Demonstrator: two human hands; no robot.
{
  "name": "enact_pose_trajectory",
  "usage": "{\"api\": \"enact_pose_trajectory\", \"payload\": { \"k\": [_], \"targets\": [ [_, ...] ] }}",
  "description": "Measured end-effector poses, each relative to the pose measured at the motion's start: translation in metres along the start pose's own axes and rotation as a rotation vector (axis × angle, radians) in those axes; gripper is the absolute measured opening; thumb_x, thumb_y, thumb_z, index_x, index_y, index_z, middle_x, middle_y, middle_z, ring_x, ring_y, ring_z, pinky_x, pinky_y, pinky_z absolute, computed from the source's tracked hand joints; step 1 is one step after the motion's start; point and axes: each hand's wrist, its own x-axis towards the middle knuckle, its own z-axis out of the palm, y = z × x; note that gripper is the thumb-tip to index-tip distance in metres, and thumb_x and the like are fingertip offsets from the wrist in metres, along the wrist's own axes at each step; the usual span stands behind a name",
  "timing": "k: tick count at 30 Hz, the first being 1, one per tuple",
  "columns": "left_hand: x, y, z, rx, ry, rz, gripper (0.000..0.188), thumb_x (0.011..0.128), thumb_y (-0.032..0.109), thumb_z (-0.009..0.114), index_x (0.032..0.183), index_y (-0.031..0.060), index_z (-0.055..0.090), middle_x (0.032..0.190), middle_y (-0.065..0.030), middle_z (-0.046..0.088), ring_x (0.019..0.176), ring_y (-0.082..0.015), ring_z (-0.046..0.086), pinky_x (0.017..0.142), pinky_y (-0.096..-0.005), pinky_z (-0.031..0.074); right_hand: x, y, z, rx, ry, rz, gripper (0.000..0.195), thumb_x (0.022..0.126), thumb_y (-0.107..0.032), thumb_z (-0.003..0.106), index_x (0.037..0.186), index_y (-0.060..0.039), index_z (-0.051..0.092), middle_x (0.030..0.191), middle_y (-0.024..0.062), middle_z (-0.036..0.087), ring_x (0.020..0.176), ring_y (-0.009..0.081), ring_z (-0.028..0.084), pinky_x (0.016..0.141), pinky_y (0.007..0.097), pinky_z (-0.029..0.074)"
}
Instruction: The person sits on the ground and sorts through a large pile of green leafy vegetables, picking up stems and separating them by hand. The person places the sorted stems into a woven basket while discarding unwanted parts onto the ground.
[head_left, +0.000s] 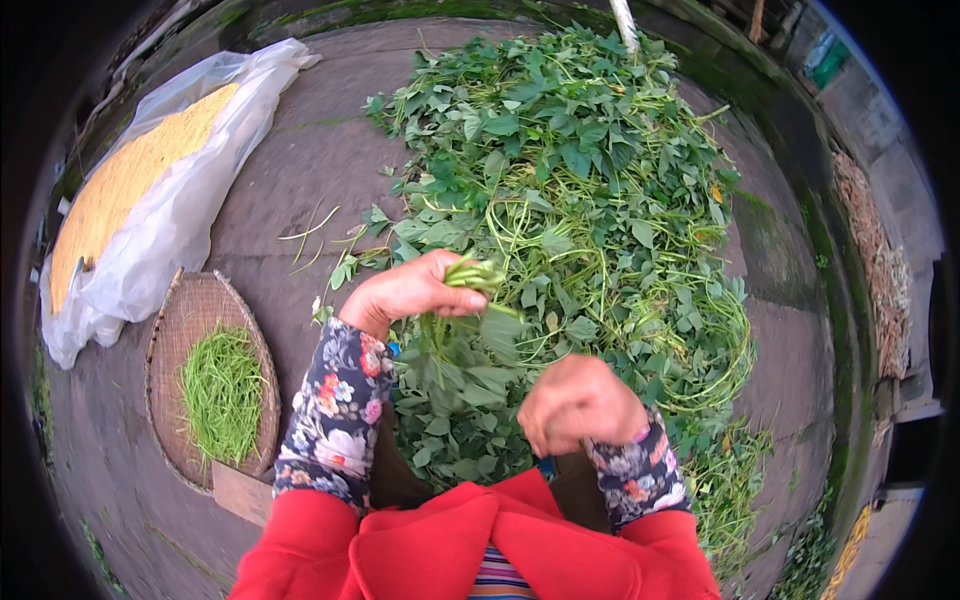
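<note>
My left hand (426, 291) is closed around a bunch of green leaf stems (476, 276), with the leaves (469, 367) hanging below it, partly blurred. To its right and lower, my right hand (581, 405) is blurred, its fingers curled down; whether anything is between them cannot be told. Beyond and beneath both hands spreads a large heap of leafy green vines (570, 172), with long bare stems tangled through it. A woven bamboo basket (161, 360) at the left holds a pile of cut green stems (223, 394).
At the upper left, yellow grain (142, 187) lies on clear plastic sheeting (187, 195). Loose stems (307, 234) are scattered on the paved ground (315, 157). A flat board (241, 491) touches the basket. A pale pole (624, 26) stands behind the heap, and a mossy edge (817, 247) curves along the right.
</note>
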Motion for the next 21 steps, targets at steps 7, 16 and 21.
{"api": "enact_pose_trajectory", "payload": {
  "k": [7, 16, 21],
  "targets": [
    [0.009, -0.012, 0.003, -0.359, 0.448, 0.038, 0.027, 0.104, 0.026, 0.06, 0.112, 0.0007, 0.064, 0.08, 0.0032, 0.057, 0.066, -0.0053, 0.049, 0.052, -0.0192, 0.033, -0.004, 0.034, -0.06, -0.68, 0.612, 0.254, 0.017, 0.095, -0.011, 0.064, 0.103, 0.0019, 0.072, 0.089, 0.0077, 0.07, 0.075, 0.0171, 0.064, 0.067, 0.0303, 0.049],
    [0.032, -0.032, 0.013, -0.683, 0.397, 0.082, 0.048, 0.108, 0.039, 0.049, 0.124, -0.0046, 0.061, 0.105, -0.0146, 0.07, 0.088, -0.0233, 0.071, 0.079, -0.0354, 0.06, 0.019, 0.052, -0.045, -1.28, 0.893, 0.039, 0.017, 0.087, -0.012, 0.075, 0.1, -0.0024, 0.07, 0.11, 0.011, 0.068, 0.087, 0.0285, 0.067, 0.077, 0.0396, 0.052],
    [0.041, -0.037, 0.028, -0.649, 0.351, 0.019, 0.049, 0.108, 0.038, 0.049, 0.127, -0.0054, 0.06, 0.116, -0.0161, 0.069, 0.101, -0.0249, 0.071, 0.085, -0.0357, 0.059, 0.032, 0.06, -0.038, -1.197, 0.845, -0.065, 0.02, 0.084, -0.012, 0.077, 0.101, -0.0044, 0.067, 0.09, 0.0084, 0.061, 0.075, 0.0274, 0.066, 0.066, 0.0386, 0.053]
  ]
}}
